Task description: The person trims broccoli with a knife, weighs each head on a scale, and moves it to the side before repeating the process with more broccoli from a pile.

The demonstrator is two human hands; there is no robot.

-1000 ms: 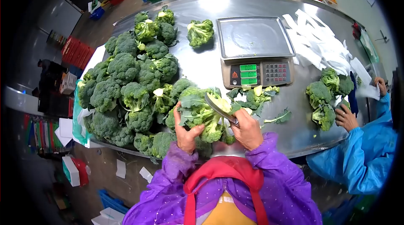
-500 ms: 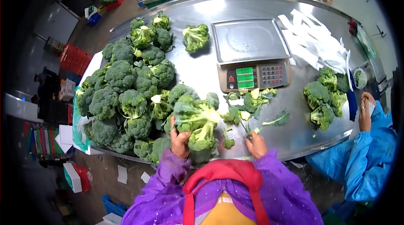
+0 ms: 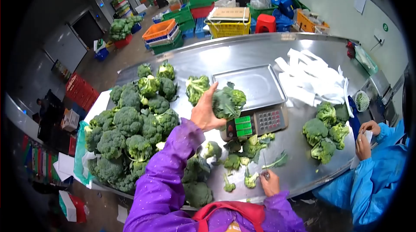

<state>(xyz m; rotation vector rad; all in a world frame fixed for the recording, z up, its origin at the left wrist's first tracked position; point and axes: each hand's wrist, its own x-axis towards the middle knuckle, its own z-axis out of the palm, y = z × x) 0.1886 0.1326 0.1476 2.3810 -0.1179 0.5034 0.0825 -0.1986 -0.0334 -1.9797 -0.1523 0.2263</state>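
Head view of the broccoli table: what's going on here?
A person in purple sleeves holds a broccoli head in the left hand over the front corner of the scale. The right hand sits near the table edge gripping a knife, beside cut trimmings. A big broccoli pile lies to the left; a co-worker in blue stands at the right by a smaller group.

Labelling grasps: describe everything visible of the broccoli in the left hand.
The broccoli head is dark green, tight bumpy florets, paler at one edge, small leaf on top; stalk hidden. The left hand grips it from the side, over the front corner of the scale; contact between them is unclear.
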